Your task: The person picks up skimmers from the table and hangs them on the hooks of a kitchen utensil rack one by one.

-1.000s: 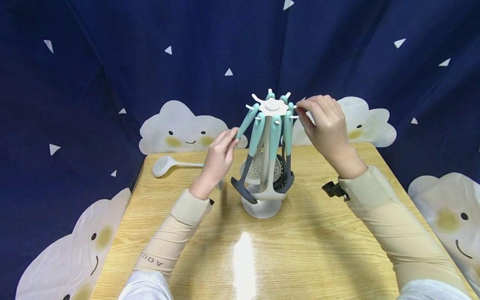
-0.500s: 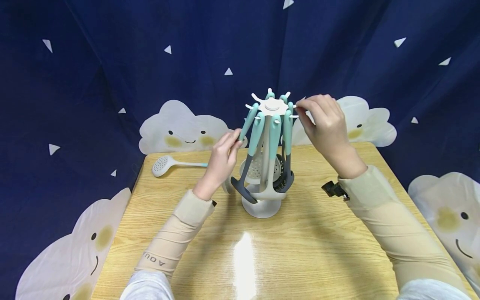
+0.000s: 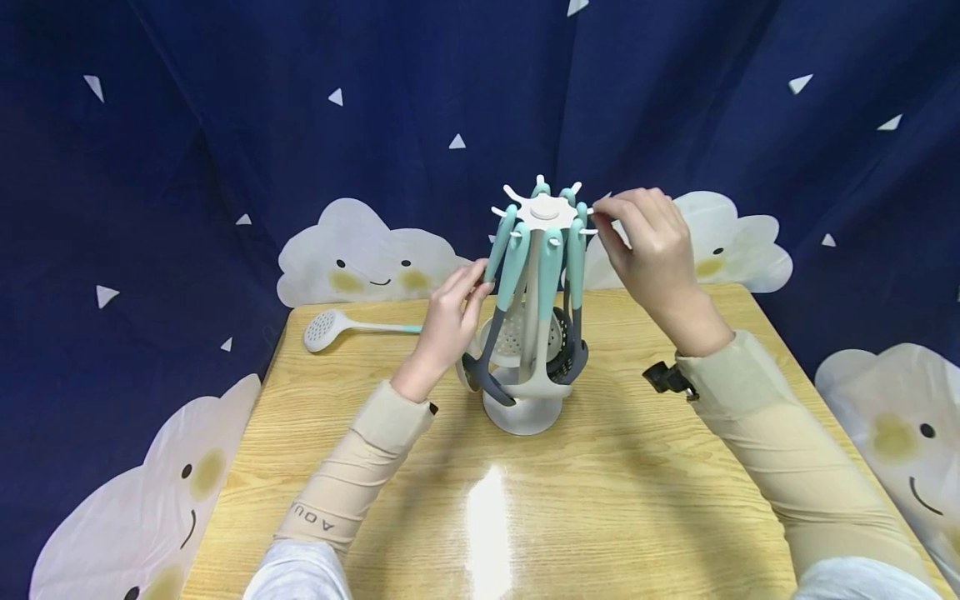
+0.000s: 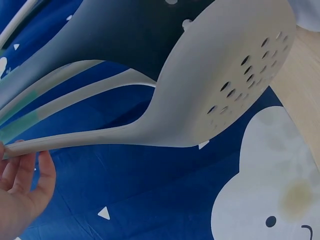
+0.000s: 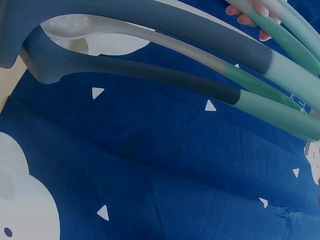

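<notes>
A white utensil rack [image 3: 522, 419] stands on the table, hung with several teal-handled kitchen tools. My left hand [image 3: 447, 321] pinches the lower handle of a slotted spoon [image 4: 200, 95], whose handle top is at a hook on the rack's left side. In the left wrist view its pale, perforated head hangs beside a dark tool head [image 4: 120, 35], and the left fingers [image 4: 25, 172] are at the neck. My right hand [image 3: 651, 250] pinches the tip of a hook on the right of the rack's top [image 3: 544, 213]. The right hand is out of sight in the right wrist view.
Another slotted spoon [image 3: 324, 331] lies at the back left of the wooden table [image 3: 600, 492]. A pale ladle-like tool [image 3: 536, 387] and a dark one [image 3: 487, 383] hang at the rack's front. A blue curtain [image 3: 420, 100] with cloud shapes is behind.
My left hand has moved slightly right and brought the slotted spoon's lower handle in toward the rack, so it hangs more upright. The right hand has stayed at the hook.
</notes>
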Available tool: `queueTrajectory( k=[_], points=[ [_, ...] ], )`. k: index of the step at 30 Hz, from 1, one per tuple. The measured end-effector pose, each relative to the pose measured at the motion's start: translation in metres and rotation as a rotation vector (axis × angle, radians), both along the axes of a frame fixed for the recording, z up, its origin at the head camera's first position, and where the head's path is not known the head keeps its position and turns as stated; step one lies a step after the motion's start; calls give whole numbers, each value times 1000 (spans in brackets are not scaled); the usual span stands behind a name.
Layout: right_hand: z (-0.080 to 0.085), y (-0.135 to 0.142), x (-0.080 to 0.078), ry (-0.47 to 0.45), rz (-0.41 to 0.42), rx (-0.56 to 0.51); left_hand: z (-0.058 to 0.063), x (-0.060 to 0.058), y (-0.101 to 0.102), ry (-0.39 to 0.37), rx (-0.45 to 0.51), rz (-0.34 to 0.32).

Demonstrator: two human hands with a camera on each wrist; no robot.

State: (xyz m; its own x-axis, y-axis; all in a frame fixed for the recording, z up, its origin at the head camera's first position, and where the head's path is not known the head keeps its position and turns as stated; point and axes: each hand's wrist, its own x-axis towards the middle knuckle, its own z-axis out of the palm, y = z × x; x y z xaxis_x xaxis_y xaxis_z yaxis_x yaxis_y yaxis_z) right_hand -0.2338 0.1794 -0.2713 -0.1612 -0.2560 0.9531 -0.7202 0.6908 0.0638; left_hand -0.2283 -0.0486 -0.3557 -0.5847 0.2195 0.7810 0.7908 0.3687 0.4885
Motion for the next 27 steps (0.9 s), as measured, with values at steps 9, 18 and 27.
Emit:
queueTrajectory(
  k=[9, 18, 27],
  points=[
    [0, 0, 0, -1, 5, -3, -4, 1, 5, -7, 7, -10],
    [0, 0, 0, -2, 5, -5, -5, 1, 7, 7, 13, -9],
    [0, 0, 0, 3, 2, -6, -5, 2, 7, -16, 13, -4]
  ],
)
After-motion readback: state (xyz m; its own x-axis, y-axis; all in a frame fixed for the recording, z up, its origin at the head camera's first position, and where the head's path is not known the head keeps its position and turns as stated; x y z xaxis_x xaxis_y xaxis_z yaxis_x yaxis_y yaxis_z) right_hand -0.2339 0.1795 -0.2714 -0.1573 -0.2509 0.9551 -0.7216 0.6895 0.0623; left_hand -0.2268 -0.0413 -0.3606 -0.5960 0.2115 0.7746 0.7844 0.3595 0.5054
